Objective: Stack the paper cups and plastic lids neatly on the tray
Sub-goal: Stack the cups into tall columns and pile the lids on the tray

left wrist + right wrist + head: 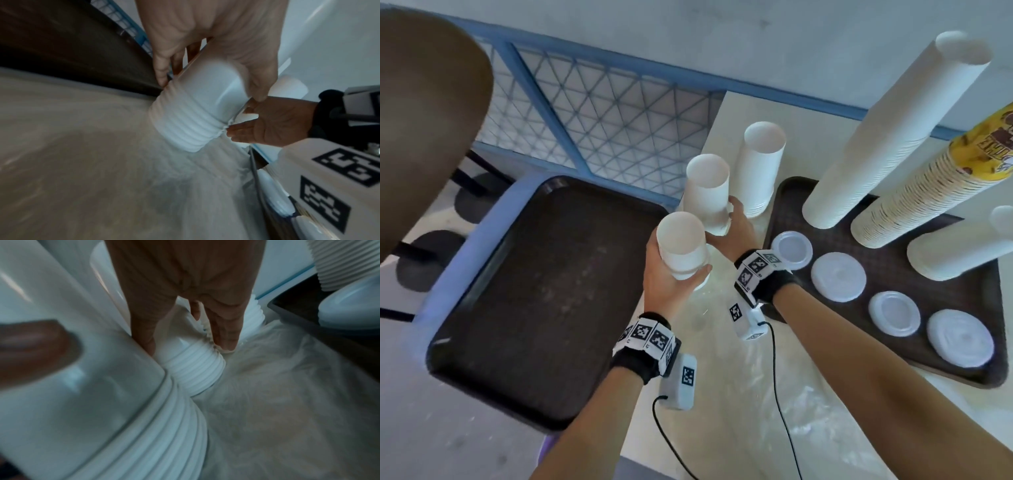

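My left hand grips a short stack of white paper cups, rims down, over the pale table. The left wrist view shows fingers and thumb wrapped round this stack. Just beyond it my right hand holds a second short stack; its fingers curl against that stack's ribbed rims. A third short stack stands on the table behind. Several white plastic lids lie on the brown tray at the right.
On the right tray stand a tall white cup stack, a printed yellow cup stack and a shorter white one. An empty dark tray rests on a blue seat left of the table. Clear plastic wrap lies on the table.
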Available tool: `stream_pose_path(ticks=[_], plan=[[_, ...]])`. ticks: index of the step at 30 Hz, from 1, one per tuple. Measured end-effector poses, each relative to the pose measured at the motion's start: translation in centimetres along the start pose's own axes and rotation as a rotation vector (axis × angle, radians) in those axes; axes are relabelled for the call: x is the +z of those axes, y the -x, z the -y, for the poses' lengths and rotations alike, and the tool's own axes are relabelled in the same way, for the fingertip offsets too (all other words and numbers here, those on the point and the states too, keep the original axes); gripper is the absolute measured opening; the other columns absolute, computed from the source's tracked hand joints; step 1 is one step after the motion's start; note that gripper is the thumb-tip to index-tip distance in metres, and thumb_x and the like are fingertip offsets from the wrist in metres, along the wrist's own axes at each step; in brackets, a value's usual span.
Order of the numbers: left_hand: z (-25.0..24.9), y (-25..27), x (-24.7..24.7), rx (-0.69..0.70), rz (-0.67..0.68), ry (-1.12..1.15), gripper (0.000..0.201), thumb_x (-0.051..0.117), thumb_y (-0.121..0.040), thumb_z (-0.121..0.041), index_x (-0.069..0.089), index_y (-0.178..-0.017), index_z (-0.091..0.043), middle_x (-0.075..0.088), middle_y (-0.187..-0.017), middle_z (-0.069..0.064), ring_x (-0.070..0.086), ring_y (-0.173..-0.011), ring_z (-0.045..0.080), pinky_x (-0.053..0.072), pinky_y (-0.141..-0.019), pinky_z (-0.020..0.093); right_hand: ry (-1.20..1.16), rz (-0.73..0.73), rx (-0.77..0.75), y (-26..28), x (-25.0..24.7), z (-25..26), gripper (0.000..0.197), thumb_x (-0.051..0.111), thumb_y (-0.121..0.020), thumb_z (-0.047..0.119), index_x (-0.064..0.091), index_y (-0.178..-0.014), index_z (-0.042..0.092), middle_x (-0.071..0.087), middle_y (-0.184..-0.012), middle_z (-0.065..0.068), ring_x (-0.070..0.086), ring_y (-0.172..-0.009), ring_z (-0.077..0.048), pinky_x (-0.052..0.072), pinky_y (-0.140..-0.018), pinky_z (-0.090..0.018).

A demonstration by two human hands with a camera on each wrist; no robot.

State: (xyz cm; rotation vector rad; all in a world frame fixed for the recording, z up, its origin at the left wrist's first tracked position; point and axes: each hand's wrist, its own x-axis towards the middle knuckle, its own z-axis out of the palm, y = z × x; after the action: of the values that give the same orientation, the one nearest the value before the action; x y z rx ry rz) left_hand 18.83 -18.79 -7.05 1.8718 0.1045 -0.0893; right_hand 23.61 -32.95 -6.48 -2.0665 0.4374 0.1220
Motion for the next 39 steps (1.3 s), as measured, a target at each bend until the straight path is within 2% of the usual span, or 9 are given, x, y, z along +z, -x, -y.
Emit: stream_pose_path(ticks=[7,13,21,25,28,30,33,34,39], plan=[[2.7,-0.3,0.1,-0.060,0.061,0.013,0.098,0.081,-0.046,-0.047,0.035,-0.130,-0.024,0.050,-0.126,-0.007,0.049,-0.113,0.006,0.039,-0.086,0.010,-0.026,-0.038,0.015,-0.8,1.0,-0.2,0.087,0.080,-0.067,0.030,0.031,-0.135,0.008,0.058,-0.123,-0.015,0.054,-0.112,-0.033,0.040,-0.082,-0.030],[3.8,-0.7,0.1,-0.088,0.051,-0.082,0.096,0.088,-0.052,-0.036,0.033,-0.130,-0.026,0.053,-0.126,-0.004,0.052,-0.113,0.012,0.046,-0.093,0.031,-0.032,-0.083,0.042,-1.7,1.8,-0.2,0.086,0.081,-0.065,0.032,0.034,-0.133,0.009,0.057,-0.124,-0.014,0.053,-0.113,-0.032,0.036,-0.079,-0.029],[3.6,-0.8,0.1,-0.035,0.046,-0.121,0.094,0.089,-0.054,-0.030,0.034,-0.130,-0.026,0.054,-0.125,-0.004,0.051,-0.110,0.009,0.044,-0.090,0.022,-0.078,-0.071,0.049,-2.0,2.1,-0.5,0.083,0.079,-0.065,0.035,0.033,-0.131,0.014,0.057,-0.122,-0.010,0.054,-0.109,-0.030,0.038,-0.080,-0.032],[3.7,-0.6,-0.3,0.010,0.093,-0.120,0.095,0.090,-0.052,-0.028,0.036,-0.130,-0.024,0.054,-0.123,-0.006,0.051,-0.109,0.007,0.037,-0.082,0.000,-0.053,-0.076,0.031,-1.3,1.1,-0.5,0.085,0.083,-0.063,0.028,0.033,-0.129,0.012,0.056,-0.121,-0.013,0.053,-0.110,-0.032,0.037,-0.078,-0.032],[3.3,0.2,-1.2,0.043,0.121,-0.140,0.096,0.085,-0.045,-0.047,0.046,-0.125,-0.010,0.057,-0.117,-0.001,0.053,-0.106,0.009,0.039,-0.082,0.000,-0.034,-0.100,0.013,0.7,-0.5,-0.3,0.085,0.084,-0.062,0.026,0.033,-0.130,0.014,0.057,-0.120,-0.011,0.054,-0.109,-0.029,0.038,-0.077,-0.028],[2.6,1.0,-1.9,0.084,0.109,-0.145,0.096,0.077,-0.042,-0.059,0.053,-0.116,-0.003,0.061,-0.110,0.001,0.055,-0.102,0.008,0.046,-0.087,0.014,-0.063,-0.135,0.017,2.7,-1.7,-0.4,0.087,0.085,-0.061,0.028,0.033,-0.130,0.016,0.057,-0.121,-0.008,0.055,-0.109,-0.026,0.041,-0.080,-0.028],[-0.4,2.8,-1.6,0.133,0.129,-0.083,0.068,0.089,-0.047,-0.032,0.054,-0.104,-0.019,0.057,-0.098,-0.010,0.049,-0.094,-0.004,0.042,-0.089,0.021,-0.185,-0.227,0.052,6.8,-4.9,-0.7,0.087,0.086,-0.057,0.031,0.037,-0.128,0.018,0.056,-0.113,0.004,0.055,-0.102,-0.016,0.046,-0.084,-0.030],[-1.1,3.3,-1.7,0.151,0.132,-0.060,0.068,0.091,-0.048,-0.024,0.052,-0.103,-0.021,0.055,-0.099,-0.010,0.047,-0.094,-0.006,0.039,-0.091,0.019,-0.186,-0.232,0.063,7.8,-5.5,-0.8,0.088,0.087,-0.057,0.031,0.036,-0.128,0.019,0.052,-0.110,0.008,0.052,-0.100,-0.012,0.043,-0.083,-0.027],[-7.8,5.5,3.5,0.290,0.436,0.034,0.082,0.076,-0.046,-0.054,0.055,-0.113,-0.012,0.059,-0.111,-0.005,0.054,-0.106,-0.001,0.035,-0.093,0.002,-0.210,-0.473,0.110,16.1,-15.4,-3.6,0.090,0.088,-0.056,0.031,0.038,-0.130,0.017,0.057,-0.118,0.005,0.053,-0.108,-0.012,0.045,-0.090,-0.030]])
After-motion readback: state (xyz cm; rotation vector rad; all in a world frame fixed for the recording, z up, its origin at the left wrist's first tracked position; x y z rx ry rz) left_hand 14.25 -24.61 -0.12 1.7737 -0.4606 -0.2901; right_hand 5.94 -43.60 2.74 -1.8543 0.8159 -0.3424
